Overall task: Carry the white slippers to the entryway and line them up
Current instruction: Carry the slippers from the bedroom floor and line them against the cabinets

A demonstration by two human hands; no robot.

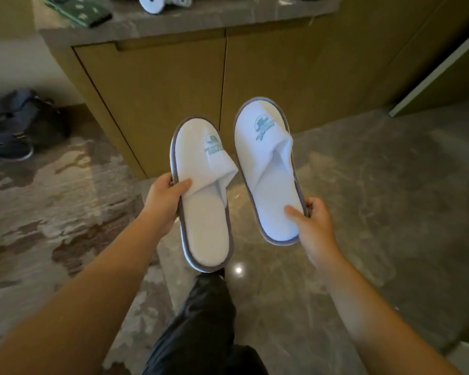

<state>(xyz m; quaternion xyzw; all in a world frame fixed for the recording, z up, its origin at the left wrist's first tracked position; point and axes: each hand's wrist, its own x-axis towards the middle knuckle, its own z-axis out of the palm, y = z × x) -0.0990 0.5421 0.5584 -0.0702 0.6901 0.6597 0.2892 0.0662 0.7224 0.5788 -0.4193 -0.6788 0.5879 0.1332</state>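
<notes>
Both white slippers in hand, carried above the marble floor.
Your left hand pinches the left slipper at its mid edge; your right hand pinches the right slipper by the heel rim. Likely light, floppy terry: grip the stiffer sole edge.

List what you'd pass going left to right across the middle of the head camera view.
Dark blue bag on the floor → left hand → white gray-trimmed slipper it holds → second white gray-trimmed slipper → right hand holding it → pale door edge.
</notes>
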